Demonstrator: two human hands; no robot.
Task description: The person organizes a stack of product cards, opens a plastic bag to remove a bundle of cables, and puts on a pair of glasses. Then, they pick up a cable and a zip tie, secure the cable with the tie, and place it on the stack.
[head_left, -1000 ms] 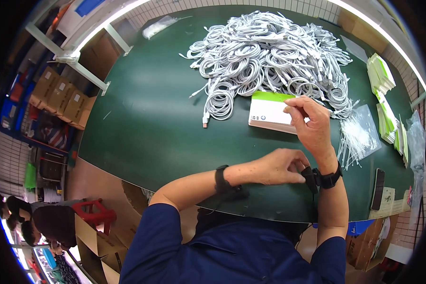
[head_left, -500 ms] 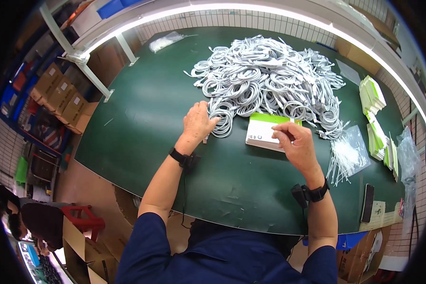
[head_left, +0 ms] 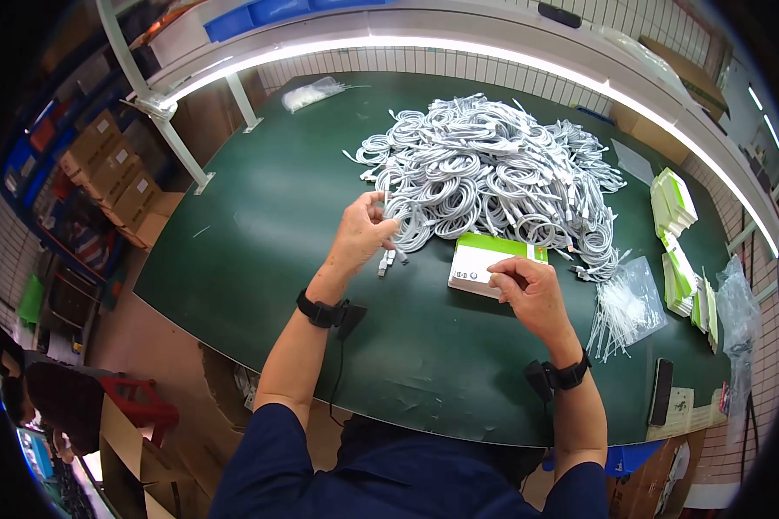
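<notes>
Left hand [head_left: 357,238]: thumb and fingers curled about the left rim of a grey USB cable coil [head_left: 413,229]; contact looks likely, but how firm the grasp is I cannot tell.
Coil position: on the green worktable [head_left: 260,233], at the near-left fringe of the cable pile [head_left: 493,160], with loose plugs [head_left: 383,264] lying just below the hand, toward the near edge.
Right hand [head_left: 532,298]: thumb and forefinger brought together at the near-right part of the card stack [head_left: 472,259]; whether anything thin sits in that pinch cannot be made out.
Card stack: white with a green band, just on the near-edge side of the pile.
Cable ties [head_left: 613,307]: white, fanned over a clear bag [head_left: 645,285], between the card stack and the right edge.
Card bundles [head_left: 672,201]: green and white, in a row along the right edge.
Phone [head_left: 660,392]: dark, close to the near-right corner.
Step in hand: in my judgement, singling out one coil with the left hand, the right poised at the cards.
Next move calls for: probably gathering every loop and plug together, then drawing the coil clear without dragging neighbouring cables.
</notes>
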